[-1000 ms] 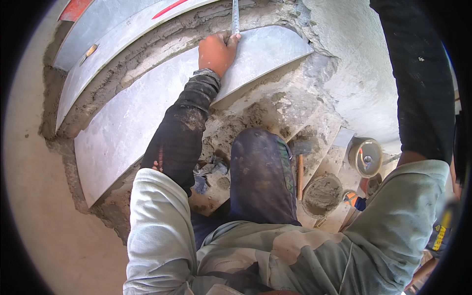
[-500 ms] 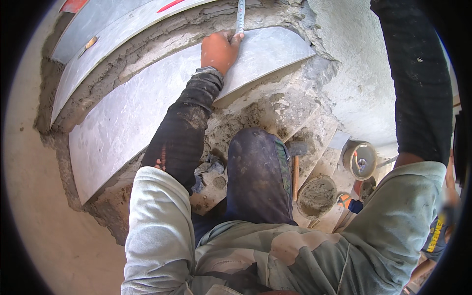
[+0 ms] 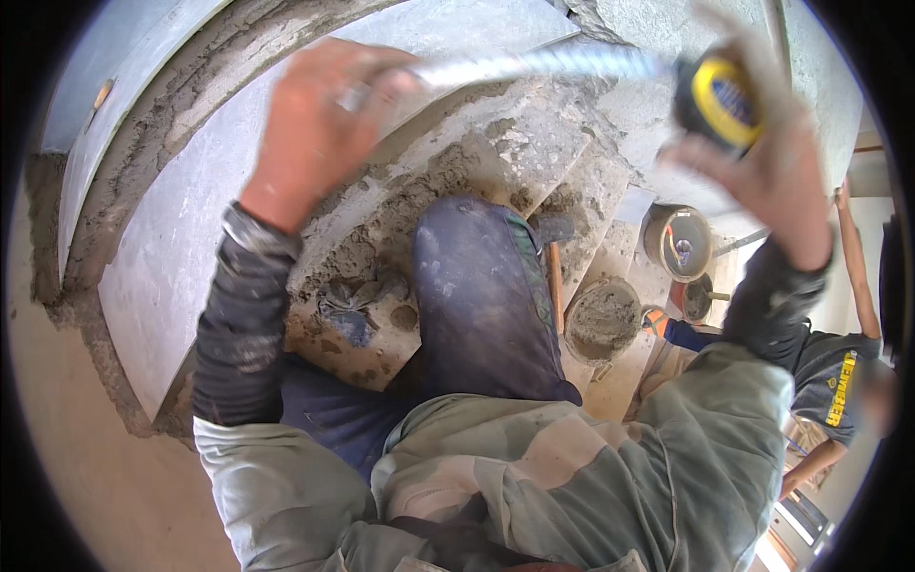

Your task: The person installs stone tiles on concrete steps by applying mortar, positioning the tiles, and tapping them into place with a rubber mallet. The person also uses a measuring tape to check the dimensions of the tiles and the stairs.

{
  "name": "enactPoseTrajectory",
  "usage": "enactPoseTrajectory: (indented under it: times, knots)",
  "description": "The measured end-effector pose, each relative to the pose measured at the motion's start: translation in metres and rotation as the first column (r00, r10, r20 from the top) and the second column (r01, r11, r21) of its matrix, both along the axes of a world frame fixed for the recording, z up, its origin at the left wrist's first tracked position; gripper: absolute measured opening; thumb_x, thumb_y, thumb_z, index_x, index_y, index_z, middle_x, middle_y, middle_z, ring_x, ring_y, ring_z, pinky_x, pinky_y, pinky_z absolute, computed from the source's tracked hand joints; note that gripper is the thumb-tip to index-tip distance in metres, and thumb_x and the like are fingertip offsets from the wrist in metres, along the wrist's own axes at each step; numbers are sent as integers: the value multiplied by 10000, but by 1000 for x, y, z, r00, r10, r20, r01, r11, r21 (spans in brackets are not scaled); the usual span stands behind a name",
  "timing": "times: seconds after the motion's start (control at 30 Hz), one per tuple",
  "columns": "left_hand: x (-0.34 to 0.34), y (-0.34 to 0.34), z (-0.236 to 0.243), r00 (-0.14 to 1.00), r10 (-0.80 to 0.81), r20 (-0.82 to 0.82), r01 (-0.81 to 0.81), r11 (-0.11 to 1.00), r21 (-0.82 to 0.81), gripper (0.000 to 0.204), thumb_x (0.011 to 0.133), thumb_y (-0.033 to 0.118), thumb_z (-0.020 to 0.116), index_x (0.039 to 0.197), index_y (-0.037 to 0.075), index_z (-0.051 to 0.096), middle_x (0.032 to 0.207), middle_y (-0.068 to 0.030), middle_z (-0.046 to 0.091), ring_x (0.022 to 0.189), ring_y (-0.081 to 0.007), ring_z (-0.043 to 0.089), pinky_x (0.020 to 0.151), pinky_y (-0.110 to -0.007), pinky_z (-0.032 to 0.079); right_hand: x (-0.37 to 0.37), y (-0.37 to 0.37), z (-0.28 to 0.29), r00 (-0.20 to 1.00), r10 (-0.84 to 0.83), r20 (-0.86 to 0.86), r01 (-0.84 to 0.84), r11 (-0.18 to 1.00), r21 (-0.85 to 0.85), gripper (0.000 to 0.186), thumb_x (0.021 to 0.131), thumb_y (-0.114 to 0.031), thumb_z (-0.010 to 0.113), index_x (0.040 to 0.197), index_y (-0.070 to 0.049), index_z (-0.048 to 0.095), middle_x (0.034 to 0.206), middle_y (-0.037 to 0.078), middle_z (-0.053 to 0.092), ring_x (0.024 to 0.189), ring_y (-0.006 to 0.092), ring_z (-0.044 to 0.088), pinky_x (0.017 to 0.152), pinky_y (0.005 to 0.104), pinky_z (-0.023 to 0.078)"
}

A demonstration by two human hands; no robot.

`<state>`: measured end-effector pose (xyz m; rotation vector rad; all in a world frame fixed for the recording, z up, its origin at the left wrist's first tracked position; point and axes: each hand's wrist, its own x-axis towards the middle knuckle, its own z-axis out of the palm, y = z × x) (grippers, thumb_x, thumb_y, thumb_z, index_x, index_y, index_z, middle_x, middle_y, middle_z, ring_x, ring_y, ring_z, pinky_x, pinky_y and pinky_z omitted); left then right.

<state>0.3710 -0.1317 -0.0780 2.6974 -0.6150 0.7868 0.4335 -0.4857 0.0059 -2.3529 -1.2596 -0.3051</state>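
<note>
A tape measure (image 3: 721, 101) with a black and yellow case sits in my right hand (image 3: 777, 167), which is blurred by motion. Its pulled-out blade (image 3: 543, 65) spans the air to my left hand (image 3: 319, 124), whose fingers and thumb pinch the blade's end. Both hands are raised off the work. Beneath and beyond my left hand lies a long grey tile (image 3: 214, 205) on a step. A strip of rough mortar (image 3: 162, 124) separates it from another tile (image 3: 95, 157) at the far left.
A hammer (image 3: 555, 276) lies right of my knee, near a bucket of mortar (image 3: 603, 319) and another bucket (image 3: 677, 243). Rags (image 3: 353, 310) lie left of my knee. An orange-gloved hand (image 3: 655, 322) and a person in a dark shirt (image 3: 829, 386) are at the right.
My left hand has lifted from the tile and come left and nearer with the blade. My right hand, out of view before, has come down into view with the tape measure case.
</note>
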Motion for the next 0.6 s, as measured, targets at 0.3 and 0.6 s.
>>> enactPoseTrajectory:
  times: [0.3,0.6]
  knots:
    - [-74,-101,-45,926,-162,-340,-77,803,-592,538,971,292,633,1432,69,467,1369,-194,504,1269,-304,520,1047,-428,438,-93,57,-165,729,50,-683,284,886,368,924,711,-448,887,1294,70,391,1104,177,573,990,252,620,853,355,523]
    - [-171,-54,-95,641,-382,-665,-660,168,-732,543,968,298,631,1378,-31,493,1244,-156,616,1162,-256,589,1022,-368,449,-115,90,-188,886,-87,-456,308,845,438,377,935,-235,653,1189,38,603,1141,204,629,1066,366,598,947,419,469]
